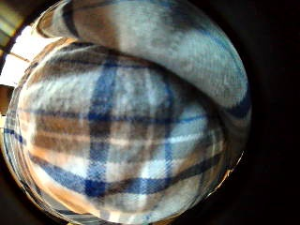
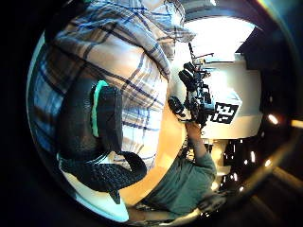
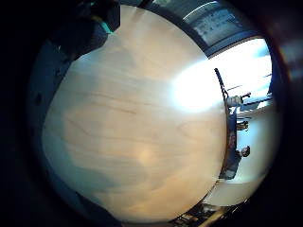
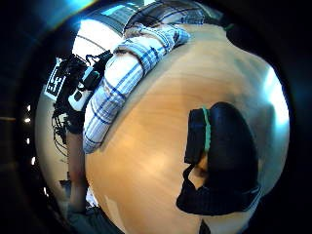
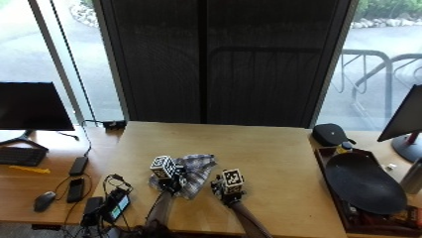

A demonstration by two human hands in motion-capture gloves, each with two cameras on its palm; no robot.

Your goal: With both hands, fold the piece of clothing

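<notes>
A blue, white and brown plaid piece of clothing (image 5: 194,168) lies bunched in a small heap on the wooden table (image 5: 270,148), near its front edge. My left hand (image 5: 168,183) rests on the heap's near left part. The plaid cloth (image 1: 126,131) fills its palm view, with a rolled fold along one side. The left thumb (image 2: 102,123) lies straight over the cloth (image 2: 128,61). My right hand (image 5: 227,191) hovers over bare wood (image 3: 142,132) just right of the clothing (image 4: 122,83). Its thumb (image 4: 224,151) is relaxed and holds nothing.
A black monitor (image 5: 29,106), a keyboard (image 5: 20,156), a mouse (image 5: 44,201) and a phone (image 5: 76,188) sit on the desk at the left. A dark tray (image 5: 362,183), a black case (image 5: 333,134) and another monitor (image 5: 409,124) stand at the right.
</notes>
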